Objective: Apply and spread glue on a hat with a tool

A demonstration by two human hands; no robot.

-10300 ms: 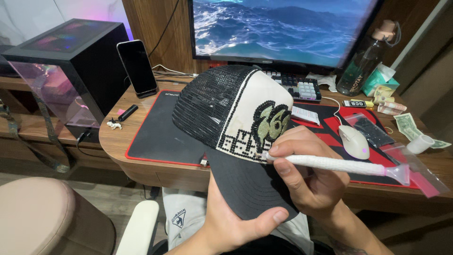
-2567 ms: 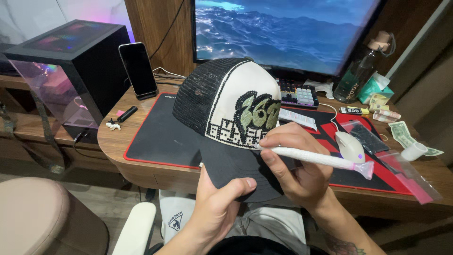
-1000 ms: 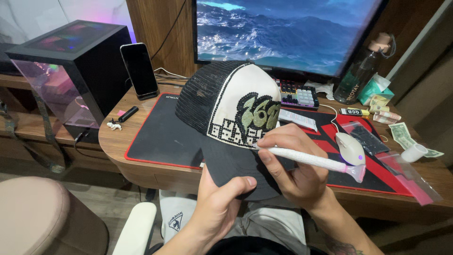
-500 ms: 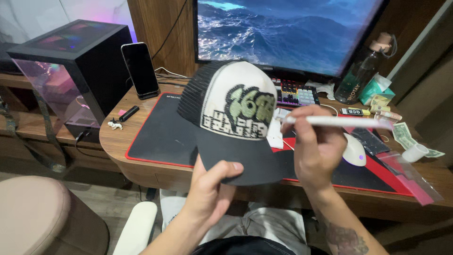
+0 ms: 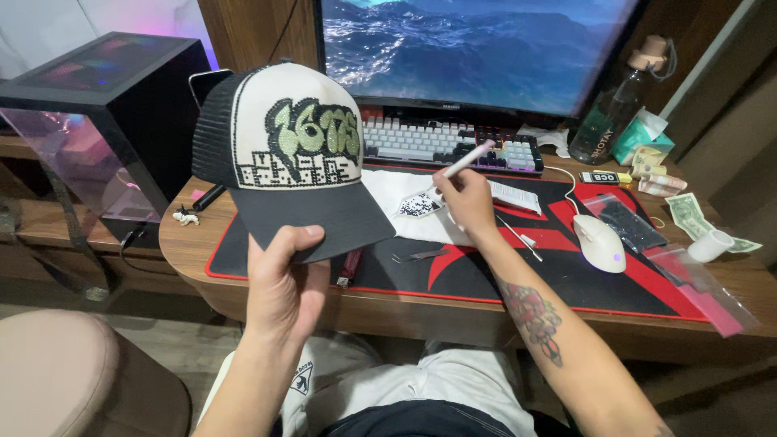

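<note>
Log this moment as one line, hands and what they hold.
left hand: holds cap by brim | right hand: holds pen tool, tip over white sheet

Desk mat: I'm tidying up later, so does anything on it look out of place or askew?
Some loose clutter: a thin metal tool lies slanted beside the right hand, tweezers sit askew mid-mat, and a clear plastic bag overhangs the desk mat at its right edge. Nothing looks spilled or damaged.

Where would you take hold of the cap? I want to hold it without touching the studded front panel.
Grip the dark brim from below and in front, as the left hand does now: thumb on top, fingers underneath. The brim is flat and stiff, juts toward the person, and carries no decoration. The cap stands upright off the desk, so the studded panel stays untouched.
</note>
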